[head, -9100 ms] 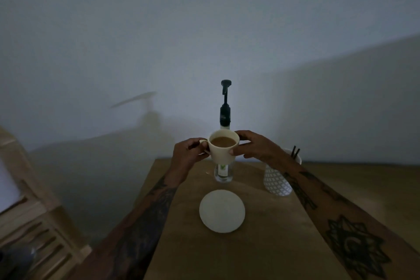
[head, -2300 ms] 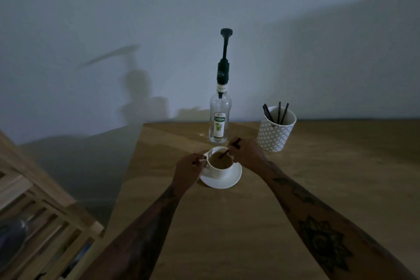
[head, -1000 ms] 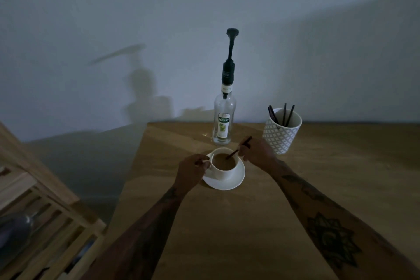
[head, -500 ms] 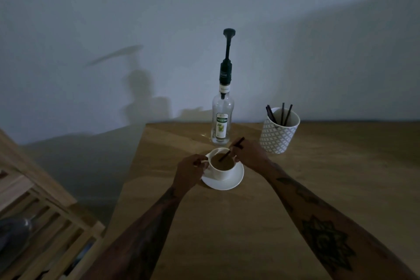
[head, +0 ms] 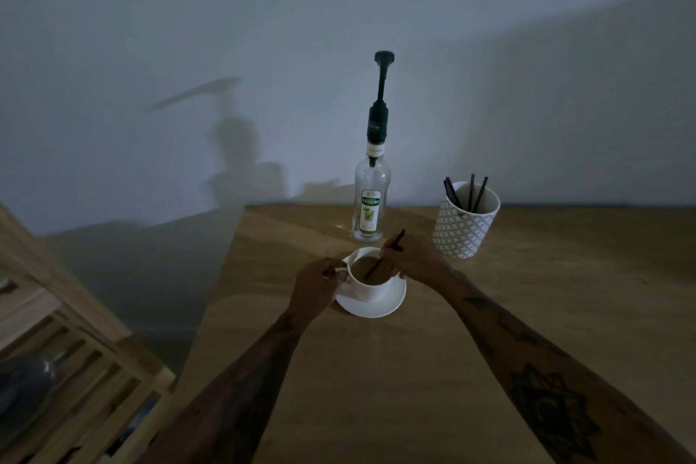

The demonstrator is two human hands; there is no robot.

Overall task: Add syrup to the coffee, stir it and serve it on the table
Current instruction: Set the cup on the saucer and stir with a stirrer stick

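Observation:
A white cup of milky coffee (head: 371, 281) stands on a white saucer (head: 380, 305) on the wooden table (head: 376, 388). My left hand (head: 316, 284) pinches the cup's handle on its left side. My right hand (head: 412, 256) holds a dark stirrer stick (head: 382, 256) whose lower end dips into the coffee. Just behind the cup stands a clear syrup bottle (head: 371, 200) with a tall dark pump on top.
A white patterned holder (head: 465, 226) with several dark stirrer sticks stands right of the bottle. A wooden slatted rack (head: 64, 362) sits at the lower left, beyond the table's left edge. A plain wall rises behind the table.
The cup was held up in both hands by the pump; now it rests on the saucer. Over the last second the stick has shifted around inside the coffee while my left hand stayed on the handle.

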